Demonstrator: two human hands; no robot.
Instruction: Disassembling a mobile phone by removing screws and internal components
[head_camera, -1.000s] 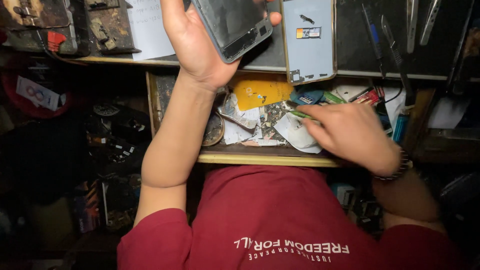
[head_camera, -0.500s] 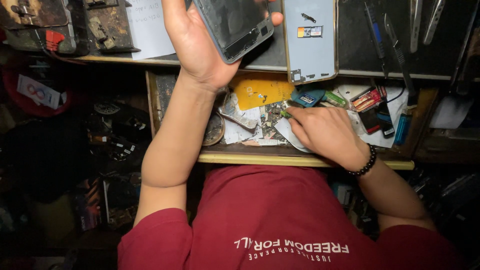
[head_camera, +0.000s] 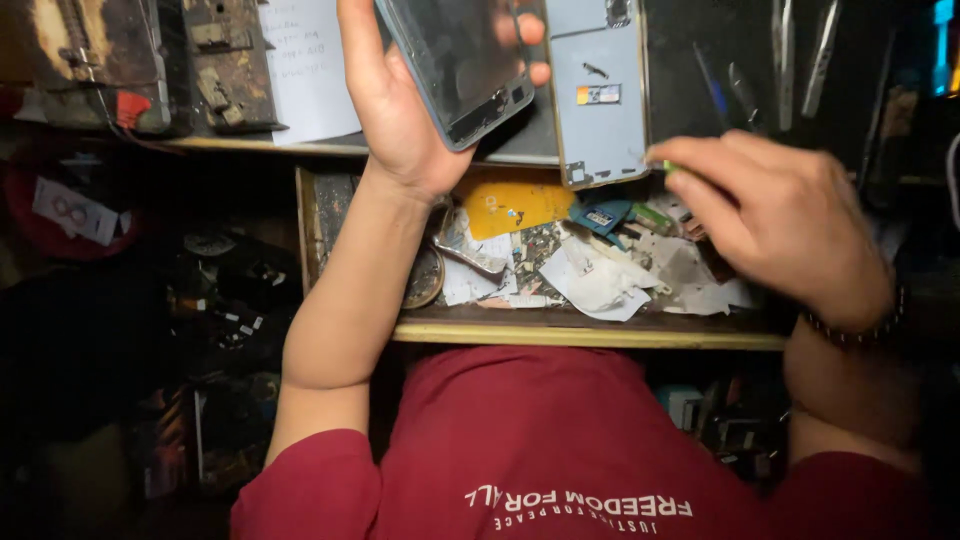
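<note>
Left hand (head_camera: 400, 110) top centre, fingers wrapped round dark phone (head_camera: 462, 62). Right hand (head_camera: 775, 215) right of frame, fingertips pinching small green piece (head_camera: 668, 167) above cluttered open drawer (head_camera: 590, 335).

right hand (head_camera: 775, 225): risen out of drawer (head_camera: 590, 330) | fingers (head_camera: 690, 165) now pinch small green piece (head_camera: 668, 166)

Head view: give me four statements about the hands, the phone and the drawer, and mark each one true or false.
1. The left hand holds a phone up above the bench. True.
2. The right hand rests flat on the red shirt. False: it is raised over the open drawer, pinching a small green item.
3. The drawer is littered with paper scraps and small parts. True.
4. A pale blue phone back cover lies inside the drawer. False: it lies on the bench top above the drawer.
</note>
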